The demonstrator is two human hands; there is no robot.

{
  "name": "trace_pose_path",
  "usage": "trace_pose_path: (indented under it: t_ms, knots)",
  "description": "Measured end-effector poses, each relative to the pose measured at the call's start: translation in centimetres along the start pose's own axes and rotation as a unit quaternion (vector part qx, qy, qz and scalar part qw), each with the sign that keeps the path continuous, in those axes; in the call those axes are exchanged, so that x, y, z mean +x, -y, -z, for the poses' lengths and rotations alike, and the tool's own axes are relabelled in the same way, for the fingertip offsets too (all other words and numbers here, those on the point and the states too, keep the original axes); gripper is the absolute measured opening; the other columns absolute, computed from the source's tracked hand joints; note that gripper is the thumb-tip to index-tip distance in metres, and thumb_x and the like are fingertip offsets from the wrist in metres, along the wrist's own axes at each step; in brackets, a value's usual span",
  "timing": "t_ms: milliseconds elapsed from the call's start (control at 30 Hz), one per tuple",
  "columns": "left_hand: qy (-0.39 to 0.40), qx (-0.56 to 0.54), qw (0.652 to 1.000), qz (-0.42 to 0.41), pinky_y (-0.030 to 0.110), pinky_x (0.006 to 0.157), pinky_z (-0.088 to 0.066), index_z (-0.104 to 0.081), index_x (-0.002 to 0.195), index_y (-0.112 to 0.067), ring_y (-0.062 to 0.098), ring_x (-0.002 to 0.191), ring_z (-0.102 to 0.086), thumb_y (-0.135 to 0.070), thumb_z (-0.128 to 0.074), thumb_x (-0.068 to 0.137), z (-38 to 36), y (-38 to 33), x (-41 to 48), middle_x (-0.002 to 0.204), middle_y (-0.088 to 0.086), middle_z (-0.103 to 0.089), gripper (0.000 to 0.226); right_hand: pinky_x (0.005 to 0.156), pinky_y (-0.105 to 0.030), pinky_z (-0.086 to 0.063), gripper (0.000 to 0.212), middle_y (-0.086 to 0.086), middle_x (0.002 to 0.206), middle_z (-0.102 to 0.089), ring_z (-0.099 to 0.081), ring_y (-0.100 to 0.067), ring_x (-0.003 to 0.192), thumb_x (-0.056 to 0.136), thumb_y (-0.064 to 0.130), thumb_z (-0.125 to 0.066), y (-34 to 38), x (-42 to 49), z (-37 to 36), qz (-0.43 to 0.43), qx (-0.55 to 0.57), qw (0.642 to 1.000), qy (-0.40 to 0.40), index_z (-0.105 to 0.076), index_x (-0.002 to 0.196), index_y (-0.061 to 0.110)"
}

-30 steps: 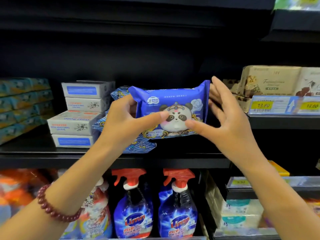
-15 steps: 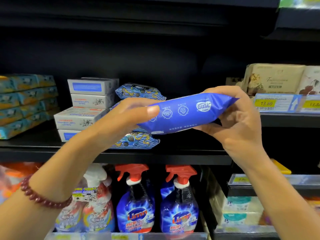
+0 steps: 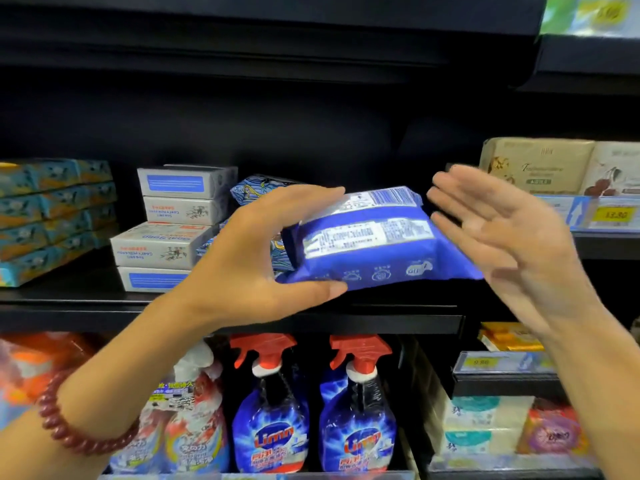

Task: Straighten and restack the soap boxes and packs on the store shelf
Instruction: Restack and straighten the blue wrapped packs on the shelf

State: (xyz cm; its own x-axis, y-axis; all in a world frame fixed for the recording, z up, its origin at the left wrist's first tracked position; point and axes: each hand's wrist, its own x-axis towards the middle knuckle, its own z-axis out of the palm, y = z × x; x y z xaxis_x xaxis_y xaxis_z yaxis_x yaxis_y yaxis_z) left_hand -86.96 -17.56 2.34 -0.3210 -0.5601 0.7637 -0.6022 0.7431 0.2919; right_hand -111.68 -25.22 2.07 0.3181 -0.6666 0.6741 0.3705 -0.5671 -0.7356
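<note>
the left hand's fingers are curled over the top of the blue pack, the thumb pressed beneath, so its left end is pinched. the right hand's fingers are held straight and spread, blurred, just beside the pack's right end; nothing is gripped, and contact cannot be told. the pack is held level, printed back upward, above the front of the black shelf. patterned blue packs and four stacked white goat soap boxes are seen to its left. a red bead bracelet is worn on the left wrist.
</note>
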Motion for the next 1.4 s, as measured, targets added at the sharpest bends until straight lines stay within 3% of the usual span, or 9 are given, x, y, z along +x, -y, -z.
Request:
trace_pose_path:
  t_ms: [133, 367, 533, 633, 767, 933, 1133, 1267, 1400]
  knots:
    - [-0.018, 0.118, 0.988, -0.101, 0.042, 0.101, -0.04, -0.05, 0.126, 0.0, 0.023, 0.121, -0.048, -0.023, -0.08, 0.067, -1.2, 0.7, 0.2, 0.129, 0.013, -0.052, 0.069, 0.076, -0.029, -0.056, 0.057, -0.009, 0.111, -0.069, -0.066, -0.024, 0.102, 0.074, 0.031, -0.066, -0.3, 0.6, -1.3, -0.139, -0.027, 0.987, 0.078, -0.054, 0.122, 0.004]
    - [-0.015, 0.171, 0.978, -0.119, 0.04, 0.11, -0.029, -0.04, 0.136, -0.009, 0.025, 0.132, -0.036, -0.034, -0.083, 0.068, -1.2, 1.1, 0.4, 0.14, 0.009, -0.042, 0.085, 0.064, -0.026, -0.056, 0.046, -0.003, 0.097, -0.073, -0.07, -0.02, 0.088, 0.058, 0.016, -0.079, -1.3, 0.4, -2.7, -0.043, -0.045, 0.998, 0.016, -0.062, 0.102, 0.014]
    - [-0.048, -0.13, 0.989, 0.053, 0.024, 0.102, -0.039, -0.037, 0.14, -0.019, 0.011, 0.126, -0.049, -0.041, -0.066, 0.071, -0.4, -0.1, 0.6, 0.133, 0.0, -0.055, 0.078, 0.077, -0.021, -0.051, 0.055, 0.008, 0.103, -0.063, -0.062, -0.012, 0.099, 0.059, 0.003, -0.081, -1.6, -0.9, -2.0, 0.146, -0.097, 0.984, 0.033, -0.057, 0.101, 0.029]
    - [0.041, -0.163, 0.974, 0.152, 0.011, 0.084, -0.046, -0.05, 0.132, -0.028, -0.002, 0.111, -0.058, -0.052, -0.061, 0.065, -0.1, -0.4, 1.2, 0.12, -0.013, -0.064, 0.072, 0.086, -0.029, -0.049, 0.045, 0.001, 0.109, -0.063, -0.06, -0.023, 0.108, 0.072, 0.006, -0.075, -1.8, -1.2, -2.1, 0.233, -0.151, 0.957, 0.081, -0.055, 0.106, 0.028]
    - [0.158, -0.139, 0.958, 0.197, 0.031, 0.098, -0.046, -0.05, 0.129, -0.038, 0.002, 0.111, -0.059, -0.051, -0.076, 0.051, -0.2, 0.0, 1.5, 0.12, -0.02, -0.062, 0.082, 0.101, -0.04, -0.039, 0.029, 0.003, 0.112, -0.064, -0.059, -0.027, 0.112, 0.079, 0.01, -0.069, -1.9, -1.1, -2.1, 0.297, -0.213, 0.927, 0.088, -0.055, 0.102, 0.021]
    - [0.07, -0.126, 0.973, 0.178, 0.036, 0.089, -0.053, -0.06, 0.119, -0.033, 0.008, 0.098, -0.066, -0.043, -0.082, 0.046, -1.2, 0.2, 0.9, 0.107, -0.011, -0.069, 0.076, 0.107, -0.041, -0.035, 0.042, -0.002, 0.126, -0.057, -0.047, -0.021, 0.127, 0.076, 0.005, -0.07, -1.3, -1.4, -1.5, 0.252, -0.324, 0.905, 0.111, -0.051, 0.11, 0.02]
    - [0.004, 0.039, 0.995, 0.088, 0.008, 0.09, -0.038, -0.055, 0.126, -0.03, -0.009, 0.108, -0.053, -0.041, -0.083, 0.048, -3.0, 0.5, 0.1, 0.116, -0.023, -0.058, 0.084, 0.099, -0.002, -0.023, 0.111, 0.03, 0.142, -0.029, -0.023, 0.011, 0.133, 0.053, 0.056, -0.081, 0.9, -2.3, 0.0, 0.065, -0.471, 0.858, 0.195, -0.022, 0.145, 0.037]
    - [-0.012, 0.037, 0.998, 0.047, 0.01, 0.093, -0.036, -0.056, 0.127, -0.021, -0.004, 0.11, -0.052, -0.033, -0.083, 0.053, -4.5, 0.4, -0.1, 0.118, -0.016, -0.057, 0.08, 0.103, -0.021, -0.031, 0.098, 0.02, 0.132, -0.038, -0.031, 0.0, 0.126, 0.059, 0.05, -0.08, 0.4, -1.7, -1.0, 0.107, -0.586, 0.78, 0.19, -0.034, 0.142, 0.024]
    - [-0.042, 0.044, 0.997, 0.051, 0.025, 0.102, -0.037, -0.053, 0.131, -0.017, 0.007, 0.124, -0.044, -0.029, -0.08, 0.063, -6.1, 0.5, -0.7, 0.13, -0.003, -0.049, 0.075, 0.09, -0.035, -0.044, 0.086, 0.001, 0.119, -0.056, -0.05, -0.02, 0.111, 0.057, 0.044, -0.083, -0.1, -1.6, -0.4, 0.118, -0.617, 0.765, 0.141, -0.051, 0.132, 0.016]
